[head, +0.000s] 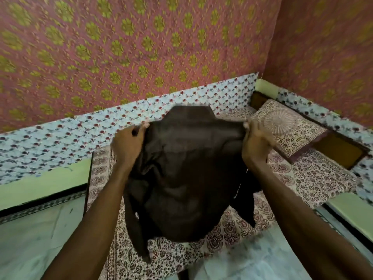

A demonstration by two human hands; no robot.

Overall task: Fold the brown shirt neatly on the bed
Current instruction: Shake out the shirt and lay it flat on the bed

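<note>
The brown shirt (189, 172) hangs in the air above the bed (314, 178), collar at the top and its back toward me. My left hand (129, 144) grips its left shoulder. My right hand (255, 142) pinches the right shoulder. Both sleeves dangle down, one at the lower left and one at the right. The shirt's lower hem hangs just over the patterned bedsheet. The picture is slightly blurred by motion.
A pillow (286, 128) in matching print lies at the bed's far right end by the wooden headboard (341, 150). Pink patterned walls meet in the corner behind. A pale tiled floor (36, 235) runs along the left and at the bottom right.
</note>
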